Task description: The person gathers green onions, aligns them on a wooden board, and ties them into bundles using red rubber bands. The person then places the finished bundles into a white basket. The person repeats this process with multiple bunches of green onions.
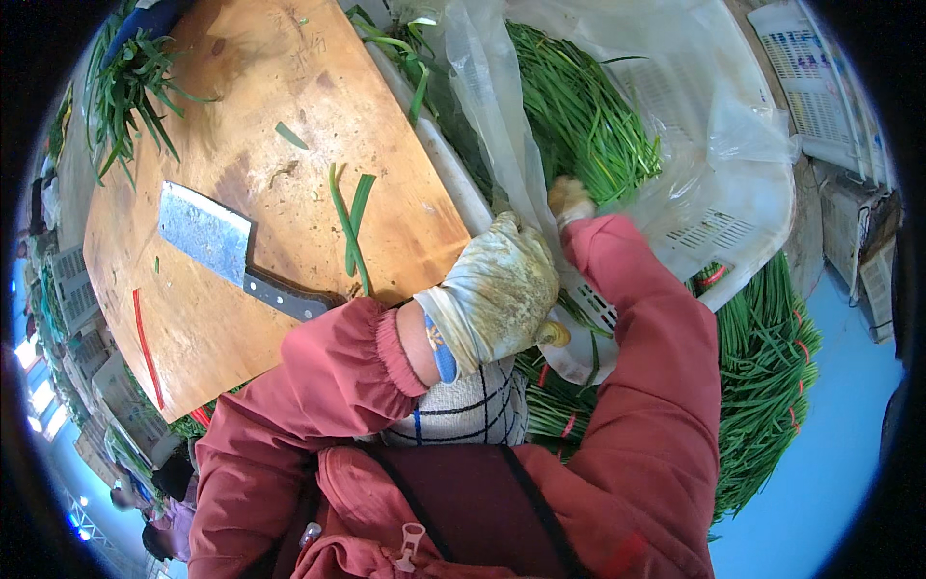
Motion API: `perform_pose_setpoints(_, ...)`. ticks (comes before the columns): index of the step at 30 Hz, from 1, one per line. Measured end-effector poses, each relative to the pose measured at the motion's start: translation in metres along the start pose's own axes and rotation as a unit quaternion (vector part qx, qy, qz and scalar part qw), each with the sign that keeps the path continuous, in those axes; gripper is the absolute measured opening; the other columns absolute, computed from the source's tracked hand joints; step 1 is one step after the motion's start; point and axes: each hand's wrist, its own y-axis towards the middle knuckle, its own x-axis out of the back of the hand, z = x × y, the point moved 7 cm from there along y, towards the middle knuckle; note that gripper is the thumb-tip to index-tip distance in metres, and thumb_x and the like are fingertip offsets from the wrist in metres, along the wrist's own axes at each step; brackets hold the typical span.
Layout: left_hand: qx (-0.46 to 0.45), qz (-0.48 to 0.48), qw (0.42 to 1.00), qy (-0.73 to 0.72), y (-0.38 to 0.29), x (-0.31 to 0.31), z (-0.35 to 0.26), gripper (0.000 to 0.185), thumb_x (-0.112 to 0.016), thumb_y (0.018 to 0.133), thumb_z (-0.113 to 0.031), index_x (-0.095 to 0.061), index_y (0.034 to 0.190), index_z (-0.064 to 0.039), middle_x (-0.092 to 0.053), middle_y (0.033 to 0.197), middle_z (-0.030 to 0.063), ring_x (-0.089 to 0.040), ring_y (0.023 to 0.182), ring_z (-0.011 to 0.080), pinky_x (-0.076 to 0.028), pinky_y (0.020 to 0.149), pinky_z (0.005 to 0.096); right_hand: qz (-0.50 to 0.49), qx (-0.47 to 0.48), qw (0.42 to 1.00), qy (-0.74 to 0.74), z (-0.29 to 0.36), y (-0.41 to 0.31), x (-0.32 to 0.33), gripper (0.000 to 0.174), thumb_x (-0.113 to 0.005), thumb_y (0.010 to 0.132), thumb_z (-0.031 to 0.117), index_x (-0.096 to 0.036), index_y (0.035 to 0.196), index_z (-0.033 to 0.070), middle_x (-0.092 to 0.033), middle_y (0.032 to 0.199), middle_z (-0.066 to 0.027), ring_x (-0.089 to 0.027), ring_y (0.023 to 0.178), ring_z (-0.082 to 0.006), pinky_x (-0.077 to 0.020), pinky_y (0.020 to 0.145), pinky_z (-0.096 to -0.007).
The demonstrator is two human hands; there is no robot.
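My left hand, in a stained pale glove, is closed at the near edge of a white plastic crate. A bunched strip of the clear plastic liner runs into its fingers, which are partly hidden. Beyond it, my right hand reaches inside the crate, blurred and also gloved. It is at the near end of a pile of long green leaves, likely garlic chives; its fingers are hidden. To the left, a cleaver with a black handle lies on a wooden board.
Loose leaf pieces and a red tie strip lie on the board. A blue sleeve hangs over leaves at its far left corner. Red-tied green bundles stand below the crate at right. More crates stand farther right.
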Motion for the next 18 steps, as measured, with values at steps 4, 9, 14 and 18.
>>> perform_pose_setpoints(4, 0.008, 0.033, 0.999, -0.014, 0.001, -0.003, 0.0, 0.062, -0.066, 0.073, -0.061, -0.068, 0.092, -0.002, -0.063, 0.097, 0.012, -0.059, 0.099, 0.0284, -0.042, 0.088, 0.0406, -0.031, -0.074, 0.997, 0.008, 0.002, -0.002, -0.012, 0.046, -0.067, 0.084, 0.041, -0.061, 0.117, 0.01, -0.064, 0.108, -0.0099, -0.065, 0.103, -0.0275, -0.056, 0.078, -0.0403)
perform_pose_setpoints(9, 0.01, 0.009, 1.0, -0.009, 0.0, 0.0, -0.001, 0.062, -0.066, 0.072, -0.061, -0.068, 0.093, -0.003, -0.063, 0.097, 0.0121, -0.059, 0.099, 0.0285, -0.042, 0.088, 0.0412, -0.076, -0.133, 0.984, 0.096, 0.014, -0.006, -0.027, 0.037, -0.061, 0.091, 0.028, -0.057, 0.122, 0.009, -0.063, 0.114, -0.0168, -0.062, 0.113, -0.0331, -0.0522, 0.088, -0.0471)
perform_pose_setpoints(14, 0.004, 0.0, 1.0, -0.018, -0.001, 0.001, 0.0, 0.059, -0.066, 0.072, -0.06, -0.068, 0.092, -0.004, -0.063, 0.096, 0.012, -0.059, 0.099, 0.0288, -0.042, 0.088, 0.041, 0.012, -0.021, 0.991, 0.129, 0.016, 0.004, -0.04, 0.046, -0.065, 0.087, 0.027, -0.053, 0.125, 0.004, -0.062, 0.119, -0.0209, -0.061, 0.116, -0.0367, -0.0503, 0.093, -0.0457)
perform_pose_setpoints(18, 0.003, 0.004, 1.0, -0.016, -0.001, 0.002, -0.001, 0.058, -0.067, 0.071, -0.058, -0.068, 0.092, -0.004, -0.063, 0.095, 0.0115, -0.06, 0.097, 0.0293, -0.043, 0.086, 0.0407, 0.009, -0.014, 0.992, 0.121, 0.01, 0.004, -0.033, 0.05, -0.067, 0.085, 0.028, -0.052, 0.126, 0.003, -0.062, 0.12, -0.0216, -0.06, 0.116, -0.0368, -0.0498, 0.094, -0.0448)
